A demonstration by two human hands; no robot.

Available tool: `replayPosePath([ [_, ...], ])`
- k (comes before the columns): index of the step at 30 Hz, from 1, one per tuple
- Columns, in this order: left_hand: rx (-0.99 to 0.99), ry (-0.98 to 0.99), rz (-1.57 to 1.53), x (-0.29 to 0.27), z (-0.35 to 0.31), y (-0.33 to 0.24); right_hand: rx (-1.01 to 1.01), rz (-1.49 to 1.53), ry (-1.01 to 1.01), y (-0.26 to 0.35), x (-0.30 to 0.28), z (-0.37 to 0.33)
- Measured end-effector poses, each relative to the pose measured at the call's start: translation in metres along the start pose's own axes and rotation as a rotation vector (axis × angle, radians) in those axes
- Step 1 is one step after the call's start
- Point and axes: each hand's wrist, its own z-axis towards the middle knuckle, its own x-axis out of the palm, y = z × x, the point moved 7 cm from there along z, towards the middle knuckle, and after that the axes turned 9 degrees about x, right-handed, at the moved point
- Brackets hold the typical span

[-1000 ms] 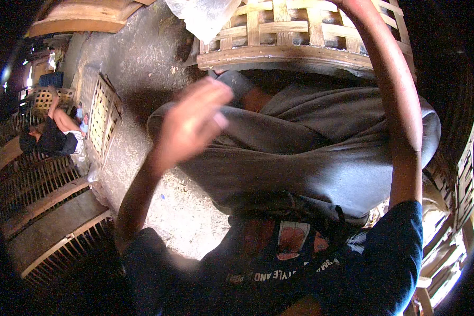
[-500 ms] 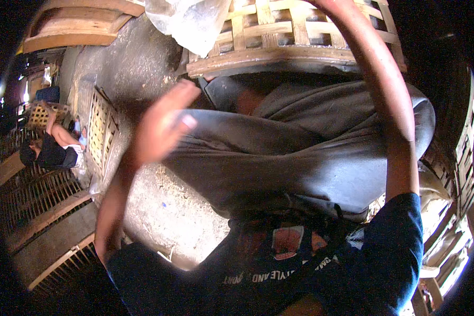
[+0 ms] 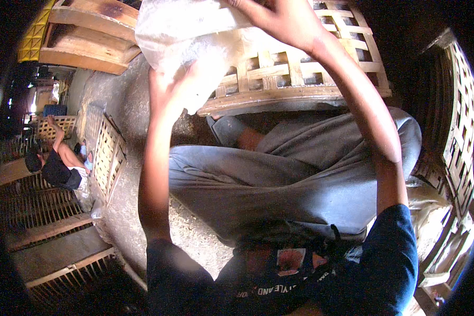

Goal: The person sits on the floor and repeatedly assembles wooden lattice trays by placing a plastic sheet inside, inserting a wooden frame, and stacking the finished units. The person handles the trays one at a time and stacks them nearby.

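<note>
A clear, whitish plastic bag [image 3: 181,23] lies against the left part of a slatted bamboo crate [image 3: 271,100] in front of my folded legs. My left hand [image 3: 171,89] is at the bag's near side, with its fingers closing on the film; the plastic and glare partly hide the fingertips. Over the crate, my right hand [image 3: 287,23] has its thumb against the bag's upper right edge. The top of the picture cuts off its other fingers. What the bag contains is too washed out to make out.
Wooden boxes [image 3: 89,34] stand at the far left beside a yellow crate [image 3: 34,37]. Another person [image 3: 60,163] sits on the left near a woven bamboo panel [image 3: 106,158]. More woven panels [image 3: 461,142] lean at the right. My grey-trousered legs [image 3: 279,184] are crossed below the crate.
My left hand has moved up and forward from above my knee to the plastic bag. My right hand has come into view from the top, and the view has shifted so the crate appears lower.
</note>
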Motion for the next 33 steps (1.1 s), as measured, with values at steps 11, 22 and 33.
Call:
replayPosePath([
  [11, -0.050, 0.094, 0.128, -0.006, -0.041, 0.045, 0.007, -0.196, -0.318, -0.017, -0.052, 0.013],
  [22, 0.028, 0.020, -0.156, 0.004, -0.025, 0.003, 0.089, -0.132, -0.095, -0.021, -0.019, 0.010],
  [33, -0.151, 0.081, -0.127, 0.019, -0.047, 0.047, 0.058, -0.268, -0.057, -0.042, -0.019, 0.012],
])
